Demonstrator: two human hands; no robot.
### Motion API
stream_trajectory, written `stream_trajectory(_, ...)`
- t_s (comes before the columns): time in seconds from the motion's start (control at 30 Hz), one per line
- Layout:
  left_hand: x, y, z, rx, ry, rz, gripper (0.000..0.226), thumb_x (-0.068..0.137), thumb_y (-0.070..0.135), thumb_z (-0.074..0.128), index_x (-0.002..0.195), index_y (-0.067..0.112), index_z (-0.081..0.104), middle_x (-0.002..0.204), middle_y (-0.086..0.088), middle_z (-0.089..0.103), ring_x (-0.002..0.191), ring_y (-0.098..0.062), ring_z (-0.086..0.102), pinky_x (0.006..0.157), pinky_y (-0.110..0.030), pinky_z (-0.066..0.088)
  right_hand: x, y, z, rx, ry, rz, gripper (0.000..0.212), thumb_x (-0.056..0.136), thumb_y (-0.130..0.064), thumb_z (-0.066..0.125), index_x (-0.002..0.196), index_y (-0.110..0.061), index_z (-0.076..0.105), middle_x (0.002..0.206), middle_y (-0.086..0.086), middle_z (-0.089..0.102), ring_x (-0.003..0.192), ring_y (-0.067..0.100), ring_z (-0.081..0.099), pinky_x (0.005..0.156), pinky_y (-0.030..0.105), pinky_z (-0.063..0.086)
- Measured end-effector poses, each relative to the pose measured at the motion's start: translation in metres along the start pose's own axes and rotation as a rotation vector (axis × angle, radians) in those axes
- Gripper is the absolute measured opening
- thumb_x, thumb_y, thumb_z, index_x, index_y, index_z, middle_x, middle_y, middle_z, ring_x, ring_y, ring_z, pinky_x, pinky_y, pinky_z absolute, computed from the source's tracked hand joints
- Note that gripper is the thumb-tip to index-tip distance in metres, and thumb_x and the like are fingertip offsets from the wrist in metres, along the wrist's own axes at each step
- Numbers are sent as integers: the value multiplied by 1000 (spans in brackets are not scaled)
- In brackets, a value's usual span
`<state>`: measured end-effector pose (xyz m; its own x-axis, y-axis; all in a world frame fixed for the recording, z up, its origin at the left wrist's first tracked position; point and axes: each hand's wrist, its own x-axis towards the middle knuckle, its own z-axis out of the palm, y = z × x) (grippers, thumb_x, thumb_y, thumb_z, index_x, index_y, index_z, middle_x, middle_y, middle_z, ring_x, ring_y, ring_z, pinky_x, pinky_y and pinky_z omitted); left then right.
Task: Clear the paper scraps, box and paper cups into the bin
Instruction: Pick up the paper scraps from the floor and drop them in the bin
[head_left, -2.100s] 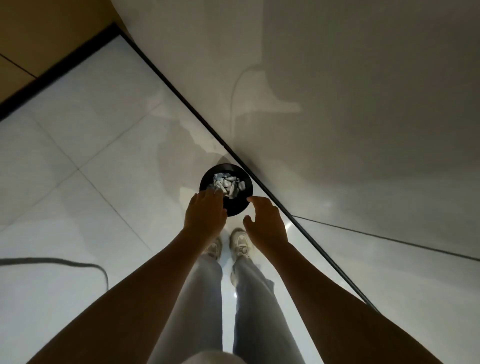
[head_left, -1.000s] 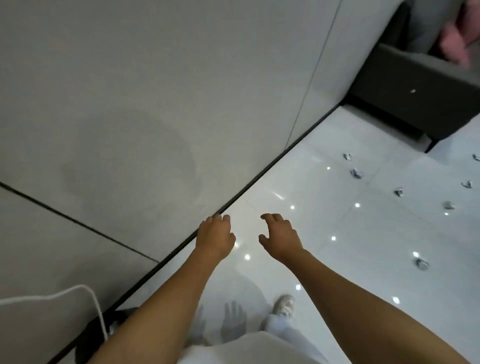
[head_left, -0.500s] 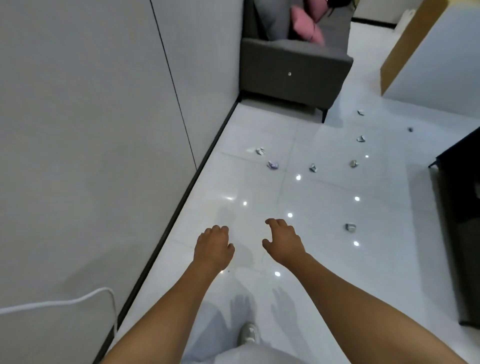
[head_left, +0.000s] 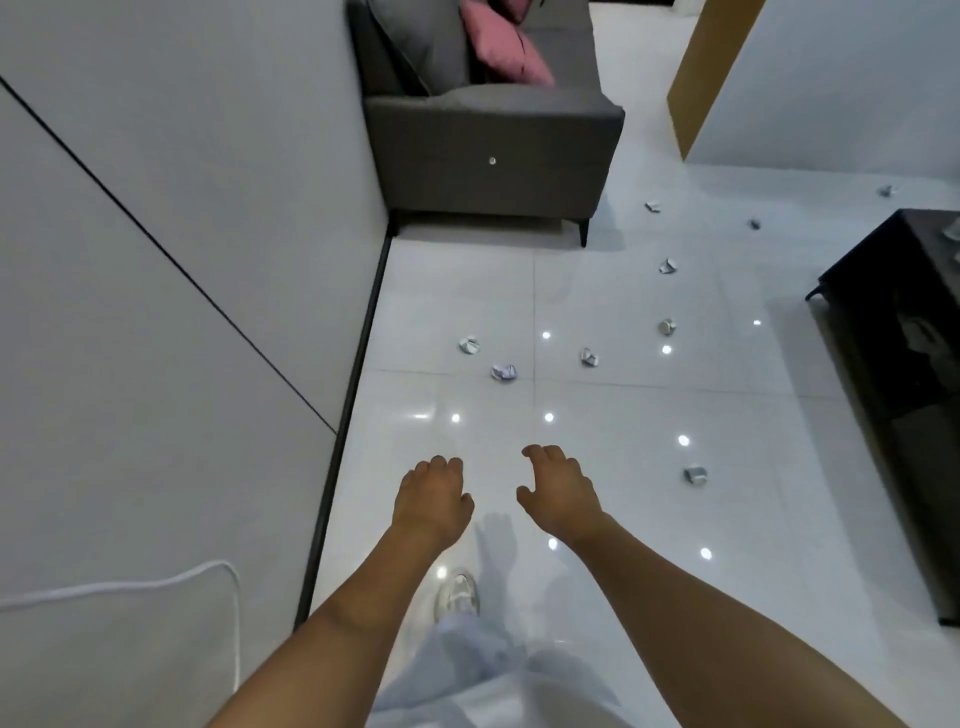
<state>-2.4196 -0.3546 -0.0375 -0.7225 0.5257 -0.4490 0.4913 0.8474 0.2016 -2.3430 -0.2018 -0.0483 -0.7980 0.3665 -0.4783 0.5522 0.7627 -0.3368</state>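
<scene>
Several crumpled paper scraps lie scattered on the glossy white floor ahead: one near the wall, one just right of it, another further right, and one nearest to my right side. More scraps trail toward the sofa. My left hand and my right hand hover in front of me, fingers loosely curled, holding nothing. The bin is out of view.
A grey wall runs along my left with a white cable on it. A dark grey sofa with a pink cushion stands ahead. A black low table lines the right.
The view has swung away from the black bin at my feet toward the room. Both hands have stayed empty, and the sofa and the scraps have come closer.
</scene>
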Motion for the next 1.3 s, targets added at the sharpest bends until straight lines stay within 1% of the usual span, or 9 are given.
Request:
stream_trajectory(0.17,84,-23,-56,21,-34,-2,39,96,30,43,131,12,44,127,-7,50,116,-25,47,94,-32,38,79,-31,-40,54,1,20,55,92,-27,52,143,-21,34,143,4,38,121,28,44,95,38,43)
stream_trajectory(0.3,148,-29,-83,29,-59,11,39,96,30,43,131,12,44,127,-6,50,117,-24,46,95,-31,38,143,-35,-67,66,-10,53,54,92,-27,52,143,-21,34,143,4,38,120,28,44,94,38,44)
stream_trajectory(0.43,222,-29,-105,38,-88,15,41,96,32,43,132,12,43,129,-6,48,118,-24,44,96,-32,37,215,-27,-90,96,-38,76,55,91,-26,53,142,-20,35,142,5,38,121,29,45,93,36,43)
stream_trajectory(0.6,337,-16,-136,50,-103,8,40,95,32,45,130,12,46,127,-8,51,117,-25,47,95,-33,40,322,-10,-128,144,-39,124,56,91,-27,53,144,-19,34,139,7,41,119,30,45,93,38,43)
stream_trajectory(0.77,442,3,-170,63,-143,7,39,95,32,44,128,12,46,124,-7,52,115,-24,48,91,-32,42,424,7,-175,255,-39,209,50,89,-21,55,137,-17,40,136,8,43,116,30,47,90,36,43)
stream_trajectory(0.9,508,9,-182,44,-129,16,39,95,32,45,129,13,47,124,-7,53,116,-23,47,93,-31,41,485,17,-192,290,-40,239,49,89,-19,55,136,-15,42,135,10,44,114,31,48,89,36,44)
stream_trajectory(1.1,588,-7,-139,30,-254,21,41,94,30,46,132,13,46,128,-5,51,122,-21,43,96,-28,37,576,40,-153,359,-75,315,54,89,-18,55,140,-17,39,141,7,41,117,30,46,92,37,44)
stream_trajectory(1.2,627,-25,-92,38,-316,47,44,94,30,46,134,14,45,131,-2,49,124,-18,41,99,-26,34,626,57,-106,397,-83,338,56,90,-18,55,143,-16,37,144,6,39,120,29,45,95,37,44)
stream_trajectory(1.3,674,-49,-31,22,-381,60,44,94,30,48,134,13,45,133,-2,47,127,-18,38,101,-27,35,674,82,-38,419,-108,384,57,91,-19,54,144,-16,35,145,6,37,122,28,42,98,37,42)
